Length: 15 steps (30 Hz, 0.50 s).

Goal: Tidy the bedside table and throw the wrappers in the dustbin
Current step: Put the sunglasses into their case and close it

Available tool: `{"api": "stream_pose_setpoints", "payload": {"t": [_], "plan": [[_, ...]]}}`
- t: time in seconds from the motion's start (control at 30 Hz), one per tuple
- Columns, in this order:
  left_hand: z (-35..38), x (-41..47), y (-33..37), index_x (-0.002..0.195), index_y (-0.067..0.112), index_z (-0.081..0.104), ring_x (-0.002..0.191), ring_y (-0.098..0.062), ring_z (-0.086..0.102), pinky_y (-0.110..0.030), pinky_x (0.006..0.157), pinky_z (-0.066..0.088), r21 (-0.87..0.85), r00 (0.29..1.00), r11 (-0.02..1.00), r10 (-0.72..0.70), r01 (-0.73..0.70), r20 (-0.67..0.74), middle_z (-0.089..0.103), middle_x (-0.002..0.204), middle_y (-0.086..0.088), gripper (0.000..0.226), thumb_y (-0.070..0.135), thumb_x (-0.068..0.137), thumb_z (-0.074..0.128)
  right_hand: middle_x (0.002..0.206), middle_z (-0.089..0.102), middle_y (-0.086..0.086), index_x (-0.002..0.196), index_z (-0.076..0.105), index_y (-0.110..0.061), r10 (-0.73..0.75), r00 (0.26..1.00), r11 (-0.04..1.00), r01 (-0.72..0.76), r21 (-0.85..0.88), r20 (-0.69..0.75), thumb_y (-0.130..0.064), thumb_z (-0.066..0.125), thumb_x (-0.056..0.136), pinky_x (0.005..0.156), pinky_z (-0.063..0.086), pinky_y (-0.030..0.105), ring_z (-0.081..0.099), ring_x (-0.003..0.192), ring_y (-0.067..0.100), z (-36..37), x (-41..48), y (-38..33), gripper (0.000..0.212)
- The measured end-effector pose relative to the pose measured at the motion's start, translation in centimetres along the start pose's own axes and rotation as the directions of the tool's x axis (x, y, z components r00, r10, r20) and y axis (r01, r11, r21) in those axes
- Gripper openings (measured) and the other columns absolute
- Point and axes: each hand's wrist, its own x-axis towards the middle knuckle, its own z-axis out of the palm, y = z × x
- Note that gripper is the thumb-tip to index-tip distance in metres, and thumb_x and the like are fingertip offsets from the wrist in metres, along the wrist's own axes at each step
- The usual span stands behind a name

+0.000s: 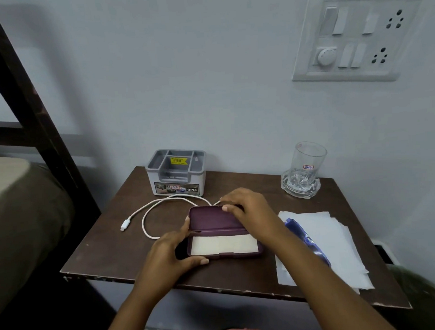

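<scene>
Bedside table (110, 247), dark brown with chipped front edge, stands against a pale wall. Just left of it: a mattress (21, 198) and a dark bed frame (34, 103). On the table's left part, a white charging cable (143, 225) lies in a loose loop, its plug end free and its far end running behind the case. Behind it, at the wall, is a grey plastic organiser (176, 176) with compartments on top and a yellow price sticker. At centre front, a purple spectacle case (214, 222) lies open, lid raised, pale lining showing in the base. Left hand (170, 254) grips the case's left end, thumb on the front edge, fingers against the lid's side. Right hand (248, 211) curls over the lid's far right edge, thumb on the rim. At right rear, a clear drinking glass (308, 163) stands in a cut-glass dish (301, 186). At right front, white paper sheets (339, 246) overhang the table edge; a blue pen (307, 238) lies on them, partly hidden by the right forearm. On the wall above is a switchboard (355, 34).
</scene>
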Motion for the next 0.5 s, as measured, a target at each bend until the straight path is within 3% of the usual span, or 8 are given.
{"api": "stream_pose_setpoints", "payload": {"t": [0.1, 0.17, 0.23, 0.3, 0.4, 0.5], "plan": [[0.0, 0.1, -0.1, 0.138, 0.042, 0.023, 0.095, 0.025, 0.045, 0.005, 0.082, 0.032, -0.002, 1.0, 1.0, 0.002, -0.002, -0.001, 0.045, 0.092, 0.051, 0.103, 0.04, 0.057, 0.086, 0.108, 0.065, 0.0, 0.11, 0.068, -0.014, 0.026, 0.965, 1.0, -0.028, -0.004, -0.26, -0.014, 0.062, 0.088, 0.093, 0.041, 0.025, 0.057, 0.098, 0.009, -1.1, -3.3, 0.2, 0.023], [0.0, 0.1, -0.1, 0.139, 0.04, 0.023, 0.093, 0.021, 0.046, 0.006, 0.081, 0.032, -0.004, 1.0, 1.0, -0.002, 0.002, -0.006, 0.044, 0.096, 0.048, 0.104, 0.041, 0.057, 0.086, 0.099, 0.066, -0.001, 0.101, 0.07, -0.013, 0.124, 0.89, 0.992, -0.112, 0.052, -0.439, -0.012, 0.065, 0.086, 0.083, 0.044, 0.026, 0.06, 0.092, 0.013, -2.4, -6.3, 1.0, 0.016], [0.0, 0.1, -0.2, 0.139, 0.04, 0.023, 0.093, 0.015, 0.047, 0.007, 0.079, 0.032, -0.003, 1.0, 1.0, -0.007, 0.007, -0.013, 0.044, 0.098, 0.046, 0.104, 0.04, 0.056, 0.087, 0.091, 0.066, 0.0, 0.095, 0.07, -0.014, 0.28, 0.801, 0.96, -0.25, 0.129, -0.529, -0.016, 0.067, 0.084, 0.073, 0.045, 0.028, 0.062, 0.084, 0.016, -3.7, -9.1, 2.2, 0.012], [0.0, 0.1, -0.2, 0.138, 0.043, 0.022, 0.095, 0.012, 0.045, 0.007, 0.078, 0.031, 0.001, 1.0, 1.0, -0.01, 0.01, -0.022, 0.045, 0.1, 0.043, 0.105, 0.039, 0.056, 0.087, 0.089, 0.066, 0.003, 0.091, 0.07, -0.013, 0.396, 0.747, 0.913, -0.385, 0.138, -0.535, -0.018, 0.067, 0.083, 0.066, 0.045, 0.026, 0.062, 0.076, 0.017, -4.7, -11.2, 3.5, 0.01], [0.2, 0.1, -0.2, 0.136, 0.047, 0.023, 0.093, 0.01, 0.046, 0.007, 0.078, 0.032, -0.007, 0.999, 1.0, -0.001, 0.001, -0.037, 0.051, 0.1, 0.037, 0.104, 0.037, 0.056, 0.088, 0.085, 0.066, 0.004, 0.088, 0.07, -0.012, 0.469, 0.745, 0.871, -0.478, 0.112, -0.474, -0.021, 0.069, 0.082, 0.053, 0.039, 0.011, 0.061, 0.072, 0.013, -5.1, -12.5, 4.9, 0.01], [0.3, 0.1, -0.1, 0.135, 0.048, 0.023, 0.095, 0.002, 0.049, 0.001, 0.075, 0.038, 0.0, 0.999, 1.0, -0.005, 0.005, -0.036, 0.057, 0.103, 0.021, 0.103, 0.037, 0.056, 0.088, 0.081, 0.067, 0.001, 0.08, 0.067, -0.017, 0.487, 0.778, 0.855, -0.517, 0.035, -0.396, -0.018, 0.064, 0.086, 0.057, 0.044, 0.019, 0.061, 0.07, 0.013, -4.8, -12.6, 5.5, 0.007]]}}
